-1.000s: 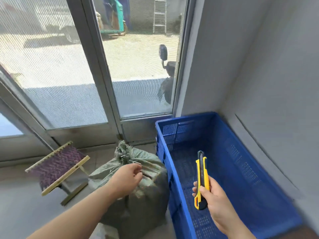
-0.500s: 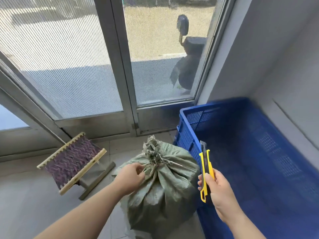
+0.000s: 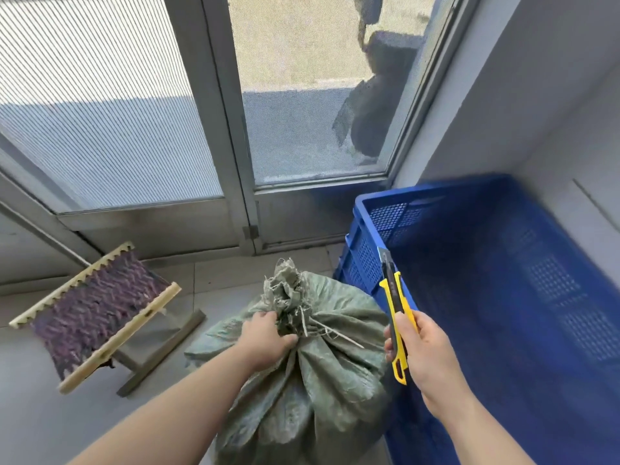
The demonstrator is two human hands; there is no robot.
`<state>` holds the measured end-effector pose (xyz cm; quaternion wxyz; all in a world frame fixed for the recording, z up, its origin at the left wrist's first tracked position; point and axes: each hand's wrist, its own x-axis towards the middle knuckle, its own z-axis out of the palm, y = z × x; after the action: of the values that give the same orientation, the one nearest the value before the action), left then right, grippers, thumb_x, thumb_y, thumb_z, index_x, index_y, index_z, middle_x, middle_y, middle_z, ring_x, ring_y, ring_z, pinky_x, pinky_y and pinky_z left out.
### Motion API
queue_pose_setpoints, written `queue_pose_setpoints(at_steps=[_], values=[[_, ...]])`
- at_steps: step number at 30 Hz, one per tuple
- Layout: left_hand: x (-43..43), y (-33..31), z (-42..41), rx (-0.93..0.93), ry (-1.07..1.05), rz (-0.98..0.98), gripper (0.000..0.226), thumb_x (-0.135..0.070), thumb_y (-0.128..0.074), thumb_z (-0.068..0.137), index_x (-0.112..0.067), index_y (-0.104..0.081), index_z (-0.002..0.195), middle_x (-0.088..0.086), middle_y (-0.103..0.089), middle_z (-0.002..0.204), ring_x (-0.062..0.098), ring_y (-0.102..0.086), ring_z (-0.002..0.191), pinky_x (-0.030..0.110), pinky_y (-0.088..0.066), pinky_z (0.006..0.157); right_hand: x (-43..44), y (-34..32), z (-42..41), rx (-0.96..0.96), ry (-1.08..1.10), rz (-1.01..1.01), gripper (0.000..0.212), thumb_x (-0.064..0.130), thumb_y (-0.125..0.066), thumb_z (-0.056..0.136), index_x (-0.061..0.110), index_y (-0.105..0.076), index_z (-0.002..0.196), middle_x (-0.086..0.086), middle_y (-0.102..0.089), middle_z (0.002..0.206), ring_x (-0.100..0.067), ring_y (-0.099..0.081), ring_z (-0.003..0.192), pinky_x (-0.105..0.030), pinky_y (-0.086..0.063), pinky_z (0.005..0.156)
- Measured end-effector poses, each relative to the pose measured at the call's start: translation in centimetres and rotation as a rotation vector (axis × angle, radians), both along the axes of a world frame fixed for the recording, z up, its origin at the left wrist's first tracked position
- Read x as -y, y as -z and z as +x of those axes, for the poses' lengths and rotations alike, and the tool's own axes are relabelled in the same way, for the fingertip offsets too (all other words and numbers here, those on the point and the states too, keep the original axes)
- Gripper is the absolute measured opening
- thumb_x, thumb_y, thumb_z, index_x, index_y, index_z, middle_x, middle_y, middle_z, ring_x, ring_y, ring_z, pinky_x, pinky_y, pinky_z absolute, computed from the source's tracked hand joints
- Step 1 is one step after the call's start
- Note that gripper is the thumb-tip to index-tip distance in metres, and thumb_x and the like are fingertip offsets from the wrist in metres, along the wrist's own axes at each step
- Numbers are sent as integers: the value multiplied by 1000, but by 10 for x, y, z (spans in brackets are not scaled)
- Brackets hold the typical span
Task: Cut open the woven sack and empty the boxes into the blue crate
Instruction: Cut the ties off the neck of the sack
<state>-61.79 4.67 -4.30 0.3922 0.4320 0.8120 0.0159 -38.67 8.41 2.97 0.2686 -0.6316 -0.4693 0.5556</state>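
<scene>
A grey-green woven sack stands on the floor, its neck bunched and tied at the top with frayed string. My left hand grips the neck just below the knot. My right hand holds a yellow and black utility knife upright to the right of the sack, blade out and pointing up, apart from the cloth. The blue crate sits right beside the sack, against the wall, with nothing visible inside. No boxes show; the sack hides its contents.
A small folding stool with a purple woven seat stands on the floor at the left. Glass doors with mesh screens close off the far side. A grey wall runs along the right behind the crate.
My view has tilted down and toward the sack. My left hand has closed around the sack's neck. My right hand with the knife has come over from above the crate to beside the sack.
</scene>
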Motion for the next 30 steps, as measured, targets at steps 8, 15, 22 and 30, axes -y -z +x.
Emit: queue_pose_setpoints(at_steps=[8,15,22,30], values=[[-40,4,16,287,-75,258,51,-31,-65,87,-16,-48,132,1,-59,127,18,-56,114,23,-40,97,-28,19,14,-43,22,-10,18,23,-50,97,11,-62,93,-7,-65,77,-16,-60,63,-36,-54,63],[-74,-2,33,330,-58,379,16,-20,-64,87,-19,-51,78,-4,-56,72,9,-49,64,13,-35,54,-39,19,31,-23,161,62,20,23,-49,98,9,-61,91,-8,-64,77,-18,-57,63,-35,-50,58],[-86,16,36,300,-211,420,34,2,-56,79,-20,-36,63,-2,-44,59,20,-36,56,29,-33,52,-21,22,45,15,280,98,25,24,-47,99,6,-61,89,-8,-61,72,-8,-55,48,-18,-47,44],[-74,6,31,677,-142,212,38,0,-62,76,-18,-71,108,0,-68,107,4,-57,73,18,-43,65,26,35,36,-95,426,31,31,25,-50,98,-1,-61,87,-7,-62,70,-16,-56,56,-33,-48,53]])
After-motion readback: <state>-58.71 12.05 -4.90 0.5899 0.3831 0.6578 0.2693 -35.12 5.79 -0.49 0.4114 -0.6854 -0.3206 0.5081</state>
